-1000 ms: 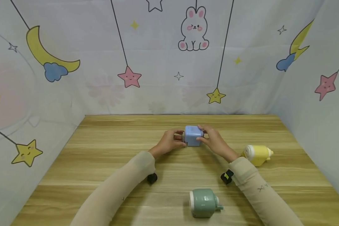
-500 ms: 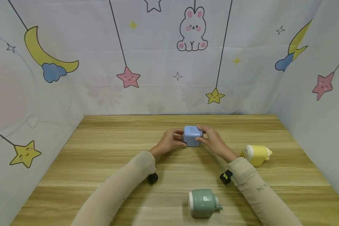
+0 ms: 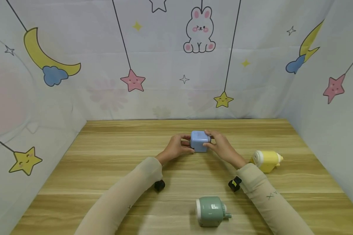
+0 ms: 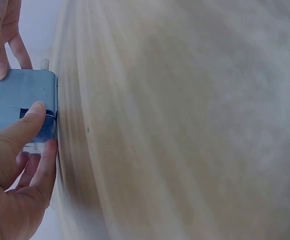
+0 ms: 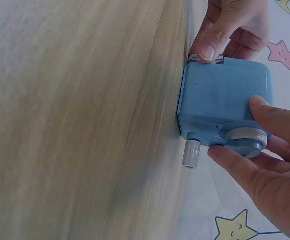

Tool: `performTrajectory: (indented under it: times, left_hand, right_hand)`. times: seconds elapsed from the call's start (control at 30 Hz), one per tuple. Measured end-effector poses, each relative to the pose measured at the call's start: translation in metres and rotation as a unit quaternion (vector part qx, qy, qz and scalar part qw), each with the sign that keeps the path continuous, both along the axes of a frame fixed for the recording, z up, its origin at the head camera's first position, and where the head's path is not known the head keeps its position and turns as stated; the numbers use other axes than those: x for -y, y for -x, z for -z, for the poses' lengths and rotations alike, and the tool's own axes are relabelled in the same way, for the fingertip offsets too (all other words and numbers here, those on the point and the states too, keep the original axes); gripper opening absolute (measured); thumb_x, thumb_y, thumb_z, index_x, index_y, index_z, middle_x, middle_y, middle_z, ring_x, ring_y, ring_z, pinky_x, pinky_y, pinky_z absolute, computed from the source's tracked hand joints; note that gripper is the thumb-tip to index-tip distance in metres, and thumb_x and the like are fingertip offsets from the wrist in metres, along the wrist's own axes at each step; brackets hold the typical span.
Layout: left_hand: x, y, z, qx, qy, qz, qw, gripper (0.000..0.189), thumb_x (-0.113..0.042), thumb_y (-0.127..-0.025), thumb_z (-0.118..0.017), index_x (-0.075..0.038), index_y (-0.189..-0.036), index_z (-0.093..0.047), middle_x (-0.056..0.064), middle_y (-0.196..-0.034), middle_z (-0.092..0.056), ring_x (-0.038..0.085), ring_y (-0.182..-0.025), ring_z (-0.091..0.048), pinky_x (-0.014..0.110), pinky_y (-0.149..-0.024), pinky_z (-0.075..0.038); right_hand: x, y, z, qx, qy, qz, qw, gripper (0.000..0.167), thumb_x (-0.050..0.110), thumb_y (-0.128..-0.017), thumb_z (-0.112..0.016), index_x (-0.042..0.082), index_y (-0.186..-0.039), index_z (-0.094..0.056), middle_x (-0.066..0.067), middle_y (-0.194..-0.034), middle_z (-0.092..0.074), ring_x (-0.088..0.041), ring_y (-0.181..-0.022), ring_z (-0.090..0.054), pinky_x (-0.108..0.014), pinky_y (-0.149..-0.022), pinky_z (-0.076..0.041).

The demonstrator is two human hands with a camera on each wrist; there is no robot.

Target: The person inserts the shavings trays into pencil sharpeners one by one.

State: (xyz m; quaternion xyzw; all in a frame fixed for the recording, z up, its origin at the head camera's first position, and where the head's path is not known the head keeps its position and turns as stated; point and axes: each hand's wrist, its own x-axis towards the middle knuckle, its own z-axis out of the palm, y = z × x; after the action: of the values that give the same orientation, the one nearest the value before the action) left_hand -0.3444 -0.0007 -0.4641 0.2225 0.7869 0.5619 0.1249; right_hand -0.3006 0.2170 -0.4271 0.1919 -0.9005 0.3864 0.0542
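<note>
A blue hand-crank pencil sharpener (image 3: 198, 141) stands on the table toward the back, between both hands. My left hand (image 3: 176, 146) pinches its left end, thumb and fingers on the clear drawer (image 4: 33, 148) in the left wrist view. With thumb and fingers, my right hand (image 3: 222, 145) grips the opposite end, around the crank side. There the right wrist view shows a white ring (image 5: 247, 134) and a grey crank handle (image 5: 191, 154) pointing out past the fingers. Part of the sharpener's ends is hidden by the fingers.
A green sharpener (image 3: 210, 211) lies on the wooden table (image 3: 120, 137) near the front, between the forearms. To the right, a yellow one (image 3: 267, 161) sits just beyond the right wrist. Black wrist cameras (image 3: 234, 184) hang below the sleeves. A patterned cloth (image 3: 164, 58) encloses the back and sides.
The head view has shifted slightly, moving the scene a little left. Less of a gap shows between the sharpener's left end and the left fingers; both hands keep their hold.
</note>
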Motion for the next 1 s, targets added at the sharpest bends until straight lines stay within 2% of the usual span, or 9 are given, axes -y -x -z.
performTrajectory:
  times: [0.27,0.63,1.0]
  left_hand:
    - [-0.0021,-0.0007,-0.0017,-0.009,-0.004,0.008,0.9999,0.055,0.009,-0.082,-0.076,0.009,-0.132,-0.054,0.023,-0.127,-0.06,0.034,-0.107,-0.067,0.032,-0.081,-0.059]
    - [-0.0043,-0.0024,-0.0016,-0.013,-0.001,-0.001,0.9999,0.055,0.008,-0.081,-0.078,0.008,-0.131,-0.055,0.023,-0.125,-0.062,0.034,-0.105,-0.068,0.033,-0.08,-0.059]
    - [-0.0045,-0.0007,-0.001,-0.013,0.001,0.006,0.9999,0.056,0.006,-0.081,-0.078,0.008,-0.132,-0.055,0.022,-0.125,-0.062,0.033,-0.105,-0.068,0.031,-0.08,-0.059]
  right_hand:
    - [-0.0011,0.0004,-0.0001,-0.005,-0.003,0.003,1.0,0.057,0.003,-0.091,-0.072,-0.014,-0.138,-0.047,-0.032,-0.139,-0.049,-0.046,-0.126,-0.049,-0.055,-0.099,-0.047]
    - [0.0008,0.0009,0.0014,-0.013,-0.009,0.002,0.9999,0.057,0.003,-0.09,-0.072,-0.015,-0.138,-0.047,-0.032,-0.14,-0.048,-0.046,-0.128,-0.048,-0.054,-0.1,-0.047]
    - [0.0005,0.0002,0.0004,-0.004,-0.004,0.003,1.0,0.057,0.003,-0.091,-0.071,-0.014,-0.139,-0.046,-0.032,-0.141,-0.047,-0.046,-0.127,-0.048,-0.055,-0.099,-0.047]
